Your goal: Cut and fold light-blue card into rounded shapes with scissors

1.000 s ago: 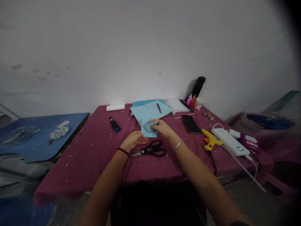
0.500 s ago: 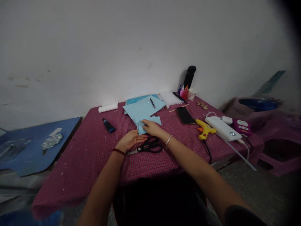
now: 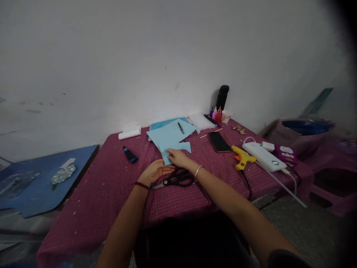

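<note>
**At the front of the desk (image 3: 106, 193), a piece of blue paper (image 3: 166, 159) sits between two hands**

Near the desk's front edge, the person's right hand (image 3: 178, 158) is closed on the piece of blue paper, gripping it between thumb and fingers. The left hand (image 3: 157, 171) is open, palm turned up, its fingers beside the paper's lower edge; whether they touch it cannot be told. Black-handled scissors (image 3: 177, 180) lie just below both hands, with the blades pointing left.

Behind the hands, a larger sheet of light blue paper (image 3: 164, 134) lies flat, partly over a darker blue packet (image 3: 158, 124), and a pen (image 3: 181, 128) rests on the sheet. To the left are a dark tube (image 3: 130, 154) and, farther back, a white roll (image 3: 129, 133). To the right lie a black phone (image 3: 219, 142), a yellow glue gun (image 3: 243, 158) and a white power bank (image 3: 263, 155). Small glue bottles (image 3: 218, 115) stand beside a paper cup (image 3: 225, 117) near the wall.
</note>
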### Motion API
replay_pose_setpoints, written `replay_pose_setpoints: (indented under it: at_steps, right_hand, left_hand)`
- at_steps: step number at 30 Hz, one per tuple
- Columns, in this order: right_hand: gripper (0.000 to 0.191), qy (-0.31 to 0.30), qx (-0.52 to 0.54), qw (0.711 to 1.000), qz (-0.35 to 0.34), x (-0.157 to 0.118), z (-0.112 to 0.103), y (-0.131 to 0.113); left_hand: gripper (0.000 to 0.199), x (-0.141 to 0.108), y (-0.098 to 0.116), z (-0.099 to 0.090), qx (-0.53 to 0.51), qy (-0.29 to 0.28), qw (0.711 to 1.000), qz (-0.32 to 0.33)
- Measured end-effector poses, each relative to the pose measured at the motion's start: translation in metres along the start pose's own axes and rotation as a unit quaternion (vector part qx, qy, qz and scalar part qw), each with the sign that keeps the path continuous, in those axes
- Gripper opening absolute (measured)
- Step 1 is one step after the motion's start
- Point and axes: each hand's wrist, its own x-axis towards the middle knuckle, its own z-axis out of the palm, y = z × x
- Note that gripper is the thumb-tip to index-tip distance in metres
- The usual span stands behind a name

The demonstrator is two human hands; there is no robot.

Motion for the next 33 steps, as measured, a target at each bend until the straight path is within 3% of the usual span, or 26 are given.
replay_pose_setpoints:
  at_steps: [9, 24, 33]
  right_hand:
    - [0.028, 0.002, 0.013, 1.0, 0.001, 0.001, 0.002, 0.002]
    - [0.032, 0.067, 0.063, 0.995, 0.037, 0.005, 0.004, -0.001]
    - [0.033, 0.082, 0.081, 0.993, 0.018, 0.007, 0.003, -0.001]
  left_hand:
    - [0.01, 0.0, 0.0, 0.005, 0.019, 0.038, 0.999, -0.001]
    - [0.014, -0.001, 0.001, 0.012, 0.039, 0.065, 0.997, 0.001]
    - [0.009, 0.0, 0.0, 0.011, 0.031, 0.075, 0.997, -0.001]
